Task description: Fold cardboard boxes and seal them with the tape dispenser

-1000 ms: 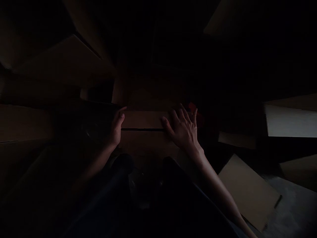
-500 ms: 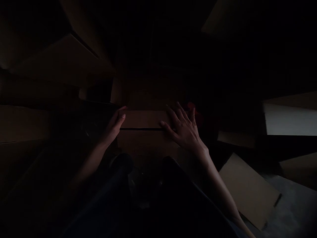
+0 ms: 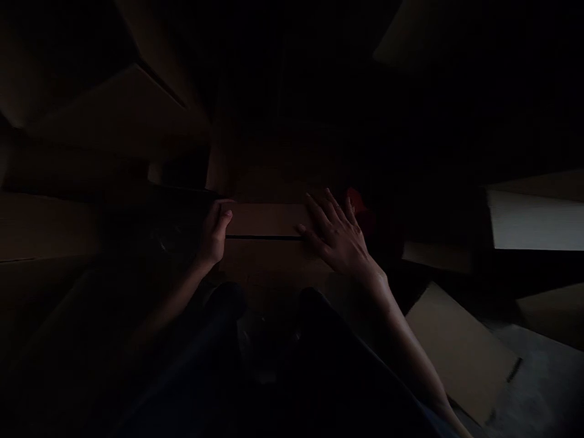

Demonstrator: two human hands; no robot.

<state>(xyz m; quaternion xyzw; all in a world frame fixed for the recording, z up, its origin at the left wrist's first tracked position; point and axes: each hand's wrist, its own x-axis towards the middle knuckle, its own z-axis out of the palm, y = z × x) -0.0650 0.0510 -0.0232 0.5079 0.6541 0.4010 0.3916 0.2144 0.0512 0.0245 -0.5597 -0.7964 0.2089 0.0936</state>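
Observation:
A brown cardboard box (image 3: 267, 219) lies in front of me, with a dark straight gap running across it below a narrow upper strip. At its left end is my left hand (image 3: 215, 234), closed on the edge, thumb on the near side and the other fingers partly hidden. My right hand (image 3: 340, 240) rests flat over the box's right end, fingers spread. Just beyond its little finger sits a red object (image 3: 361, 210), too dark to name.
Deep shadow covers much of the scene. A large open cardboard box (image 3: 123, 115) stands at upper left. To the right, a loose cardboard piece (image 3: 460, 350) lies on the grey floor (image 3: 538, 383), below a paler cardboard panel (image 3: 536, 222). My knees (image 3: 228, 301) are close below the box.
My left hand has turned slightly and its fingers have closed further around the box's left edge. My right hand stays spread in nearly the same place.

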